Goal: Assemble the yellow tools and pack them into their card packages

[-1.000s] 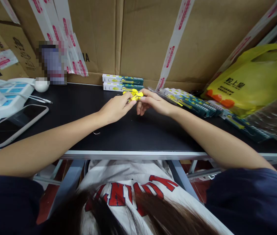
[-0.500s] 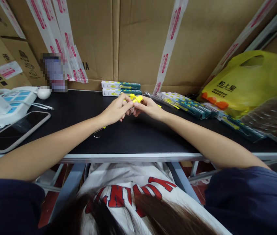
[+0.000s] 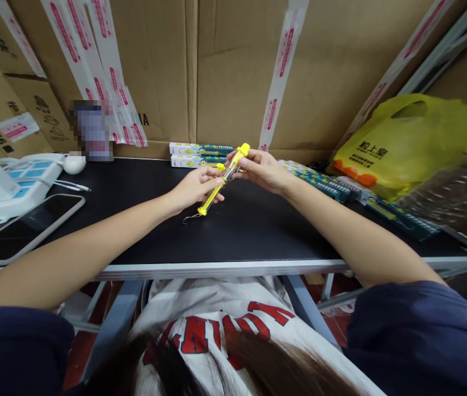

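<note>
A slim clear tube with yellow end caps [image 3: 221,182] is held slanted above the black table [image 3: 241,231]. A small metal hook [image 3: 191,217] hangs from its lower yellow end. My left hand [image 3: 194,187] pinches the tube near its middle. My right hand [image 3: 260,169] grips the upper part, just below the top yellow cap. Two white and teal boxes [image 3: 200,154] are stacked right behind my hands, against the cardboard wall.
A row of teal boxes [image 3: 324,184] lies to the right, beside a yellow plastic bag [image 3: 415,143] and clear wrapping [image 3: 456,198]. At the left are a phone [image 3: 22,220], a white power strip [image 3: 14,179] with cables, and a white mouse [image 3: 73,162]. Large cardboard cartons [image 3: 225,71] close off the back.
The tube was bunched between my hands low over the table. Now both hands have lifted it, and it shows at full length, slanted, with the hook hanging free.
</note>
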